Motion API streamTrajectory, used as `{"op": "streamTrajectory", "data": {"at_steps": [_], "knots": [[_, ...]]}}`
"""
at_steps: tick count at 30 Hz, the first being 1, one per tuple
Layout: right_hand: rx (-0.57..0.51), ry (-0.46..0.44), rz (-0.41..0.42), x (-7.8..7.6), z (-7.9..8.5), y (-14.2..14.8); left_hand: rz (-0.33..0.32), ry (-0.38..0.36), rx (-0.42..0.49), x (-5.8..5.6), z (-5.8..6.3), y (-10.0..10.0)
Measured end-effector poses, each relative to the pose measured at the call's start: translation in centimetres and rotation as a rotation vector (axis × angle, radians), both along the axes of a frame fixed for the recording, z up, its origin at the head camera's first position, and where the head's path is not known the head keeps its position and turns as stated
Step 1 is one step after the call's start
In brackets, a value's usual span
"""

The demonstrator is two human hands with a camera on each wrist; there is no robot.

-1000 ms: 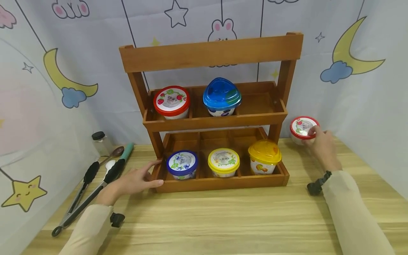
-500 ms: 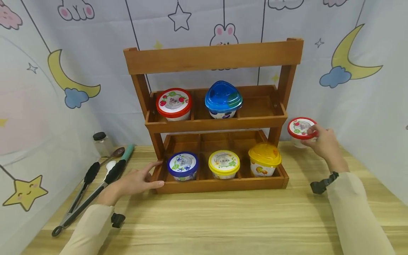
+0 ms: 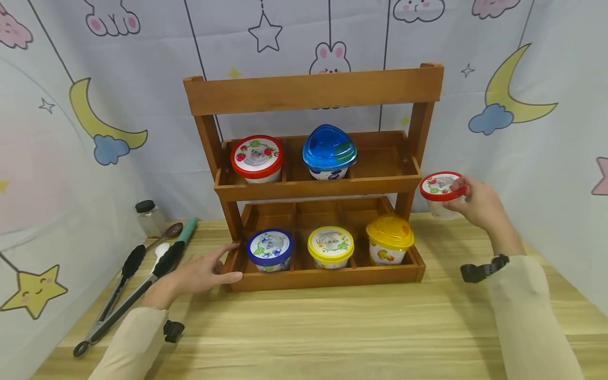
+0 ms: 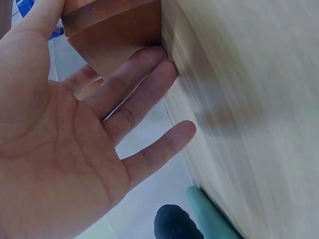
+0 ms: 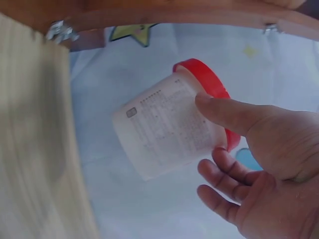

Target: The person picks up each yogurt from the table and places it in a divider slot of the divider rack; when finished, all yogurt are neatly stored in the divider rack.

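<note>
My right hand [image 3: 483, 205] grips a white tub with a red lid [image 3: 438, 184] by its rim, just right of the two-tier wooden rack [image 3: 313, 91]. In the right wrist view the tub [image 5: 167, 127] is tilted, small print on its side, with the thumb below the lid. Its base hangs above the tabletop. My left hand [image 3: 193, 273] rests against the rack's lower left corner, thumb along the front edge. The left wrist view shows its fingers [image 4: 144, 97] extended, with fingertips at the rack's side and the table.
On the upper shelf stand a red-lidded tub [image 3: 257, 158] and a blue domed tub [image 3: 330, 150]. Below are a blue-lidded tub [image 3: 269, 249], a yellow-lidded tub [image 3: 331, 246] and a yellow domed tub [image 3: 390, 238]. Tongs [image 3: 124, 293], spoons and a jar [image 3: 150, 217] lie left.
My right hand has lifted the red-lidded tub off the table and brought it slightly left, towards the rack. My left hand stays at the rack's corner. The head view has shifted a little.
</note>
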State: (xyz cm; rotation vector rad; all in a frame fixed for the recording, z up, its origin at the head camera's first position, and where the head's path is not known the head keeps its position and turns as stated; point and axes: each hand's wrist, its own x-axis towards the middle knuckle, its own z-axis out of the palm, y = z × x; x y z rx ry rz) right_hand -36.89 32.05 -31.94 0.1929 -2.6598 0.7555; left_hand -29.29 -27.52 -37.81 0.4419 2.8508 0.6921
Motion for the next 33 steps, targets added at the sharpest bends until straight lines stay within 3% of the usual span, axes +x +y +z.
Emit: {"op": "streamTrajectory", "data": {"at_steps": [12,24,33], "knots": [[-0.023,-0.013,0.027,3.2,3.6,-1.0,-0.021,0.007,-0.002,0.0,0.2,0.0],[-0.089,0.011,0.020,5.9,5.5,-3.1,-0.017,0.010,0.011,-0.2,-0.1,-0.5],[-0.096,0.068,-0.004,9.0,7.3,-3.8,-0.026,0.023,0.014,0.1,-0.3,-0.2]]}}
